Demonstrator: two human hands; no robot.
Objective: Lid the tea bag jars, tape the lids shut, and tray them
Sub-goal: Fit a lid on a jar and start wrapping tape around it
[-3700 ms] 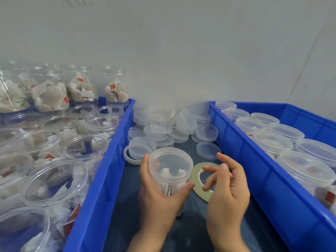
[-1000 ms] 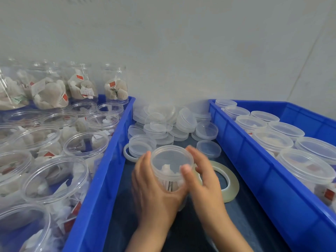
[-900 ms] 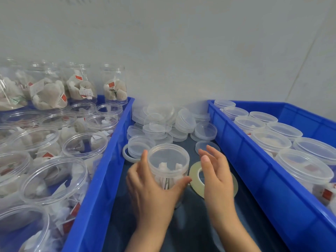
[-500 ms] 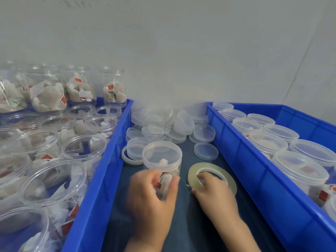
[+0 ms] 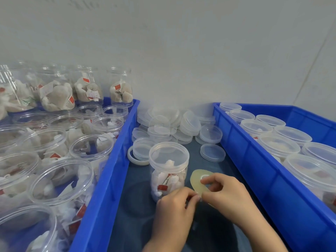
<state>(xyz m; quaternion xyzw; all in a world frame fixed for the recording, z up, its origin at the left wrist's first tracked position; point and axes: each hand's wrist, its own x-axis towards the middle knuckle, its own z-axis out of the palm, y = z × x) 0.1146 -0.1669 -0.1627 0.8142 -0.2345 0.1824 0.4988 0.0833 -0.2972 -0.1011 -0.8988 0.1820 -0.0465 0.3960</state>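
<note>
A clear lidded jar of tea bags stands upright on the dark table between two blue trays. Just right of it my right hand holds a yellowish roll of clear tape, lifted and tilted, with the thumb near its hole. My left hand meets the roll's lower edge, fingertips pinching there, apparently at the tape's end. Neither hand touches the jar.
The left blue tray holds several open jars of tea bags. The right blue tray holds several lidded jars. Loose clear lids are piled at the back by the wall, one lid lies alone, and a white ring sits beside the pile.
My left hand let go of the jar and moved to the tape roll. My right hand lifted the roll off the table and tilted it up.
</note>
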